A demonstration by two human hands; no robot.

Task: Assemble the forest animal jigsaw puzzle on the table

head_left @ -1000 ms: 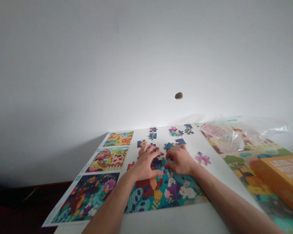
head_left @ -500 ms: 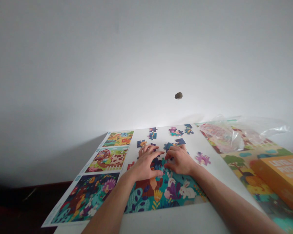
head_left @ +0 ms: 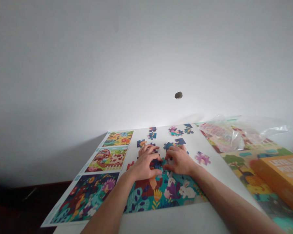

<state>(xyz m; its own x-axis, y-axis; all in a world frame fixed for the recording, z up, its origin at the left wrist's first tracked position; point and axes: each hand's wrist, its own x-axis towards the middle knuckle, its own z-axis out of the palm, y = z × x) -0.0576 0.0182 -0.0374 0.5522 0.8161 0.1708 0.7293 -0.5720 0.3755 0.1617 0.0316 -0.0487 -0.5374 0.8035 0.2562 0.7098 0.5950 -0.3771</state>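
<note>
Now, left hand (head_left: 144,165) with forefinger more bent over the puzzle (head_left: 171,192)

I see puzzle (head_left: 172,191) on table (head_left: 161,224), picture sheet (head_left: 107,159) left of it, loose pieces (head_left: 176,132) mostly behind, left hand (head_left: 146,164) and right hand (head_left: 180,160) over puzzle's far part. Right side: box (head_left: 283,182), plastic bag (head_left: 234,141) behind it. Wall (head_left: 136,65) behind table.

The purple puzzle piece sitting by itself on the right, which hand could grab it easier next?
Probably the right hand: the purple puzzle piece lies just outside its wrist. The left hand is farther off, over the puzzle, with the right in between.
</note>
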